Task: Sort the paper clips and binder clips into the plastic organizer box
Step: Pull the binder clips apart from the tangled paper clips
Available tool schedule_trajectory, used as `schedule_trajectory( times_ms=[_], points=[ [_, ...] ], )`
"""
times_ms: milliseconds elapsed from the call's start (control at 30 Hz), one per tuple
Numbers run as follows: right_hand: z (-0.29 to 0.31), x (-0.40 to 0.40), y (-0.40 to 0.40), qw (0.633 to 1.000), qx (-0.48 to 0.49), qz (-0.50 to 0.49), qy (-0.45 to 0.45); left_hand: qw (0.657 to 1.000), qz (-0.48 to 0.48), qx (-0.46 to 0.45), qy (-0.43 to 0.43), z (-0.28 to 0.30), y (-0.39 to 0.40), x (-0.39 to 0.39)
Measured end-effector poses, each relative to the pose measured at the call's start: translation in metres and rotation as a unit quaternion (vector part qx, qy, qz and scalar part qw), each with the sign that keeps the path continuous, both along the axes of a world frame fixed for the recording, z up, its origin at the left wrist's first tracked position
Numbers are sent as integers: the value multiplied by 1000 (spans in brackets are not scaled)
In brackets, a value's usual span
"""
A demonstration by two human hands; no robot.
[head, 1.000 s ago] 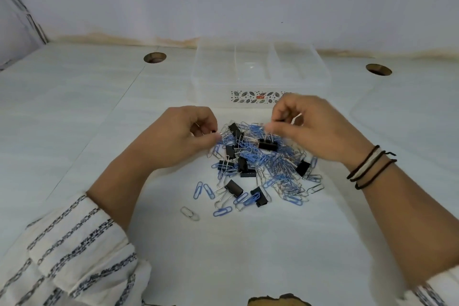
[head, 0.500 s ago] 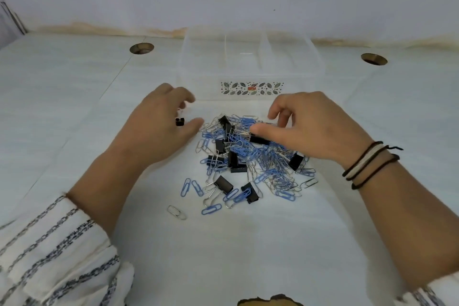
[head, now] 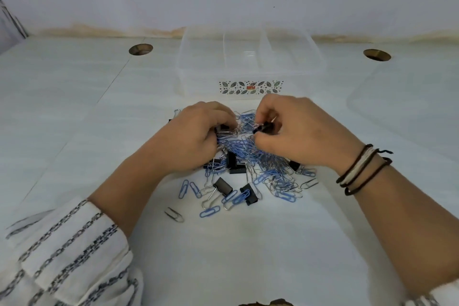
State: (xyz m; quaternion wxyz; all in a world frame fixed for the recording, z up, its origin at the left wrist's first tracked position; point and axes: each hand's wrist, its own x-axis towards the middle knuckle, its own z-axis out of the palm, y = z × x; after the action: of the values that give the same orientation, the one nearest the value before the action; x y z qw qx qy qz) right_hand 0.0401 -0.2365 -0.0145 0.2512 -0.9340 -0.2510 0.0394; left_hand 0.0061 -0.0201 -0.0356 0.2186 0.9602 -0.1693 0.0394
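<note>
Right hand: fingers curled, thumb and forefinger pinching black binder clip at top of pile. Left hand: fingers curled down into pile, pinching second black binder clip, partly hidden under fingertips. Hands close together, apart by narrow gap over pile's 12 o'clock edge. Pile of paper clips below and between both hands, mostly blue, some silver, black binder clips mixed in. Loose binder clip at 6 o'clock of pile, another just beside it at 3 o'clock. Stray blue clips at 7 o'clock, lone silver paper clip farther out at 7 o'clock. Clear organizer box at 12 o'clock of pile, near, not touching; patterned label on front wall, dividers visible inside. Dark and white bracelets on right wrist. Striped white sleeve on left forearm. White table underneath, two round holes at 10 and 2 o'clock.
</note>
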Motion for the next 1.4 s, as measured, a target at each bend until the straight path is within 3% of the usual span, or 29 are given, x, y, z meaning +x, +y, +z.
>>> schedule_trajectory(
  times_ms=[133, 333, 500, 733, 967, 1200, 1400],
  points=[
    [5, 18, -18, 998, 35, -43, -14, 999, 28, -19, 12, 0, 4, 2],
    [-5, 38, -45, 994, -47, -100, -21, 998, 51, -33, -2, -4, 12, 4],
    [10, 19, -30, 995, -68, -35, -62, 996, 80, -41, -5, -4, 16, 6],
    [26, -11, -31, 979, -185, 63, 51, 990, 116, -79, 2, -1, 14, 4],
    [20, -6, -35, 983, -159, 78, 47, 977, 157, -147, 7, 1, 11, 2],
    [20, 0, -43, 986, -127, 77, 79, 917, 231, -325, -18, 11, 17, 3],
    [24, 15, -56, 997, -15, 56, 57, 893, 302, -326, -72, 15, 43, 6]
  ],
)
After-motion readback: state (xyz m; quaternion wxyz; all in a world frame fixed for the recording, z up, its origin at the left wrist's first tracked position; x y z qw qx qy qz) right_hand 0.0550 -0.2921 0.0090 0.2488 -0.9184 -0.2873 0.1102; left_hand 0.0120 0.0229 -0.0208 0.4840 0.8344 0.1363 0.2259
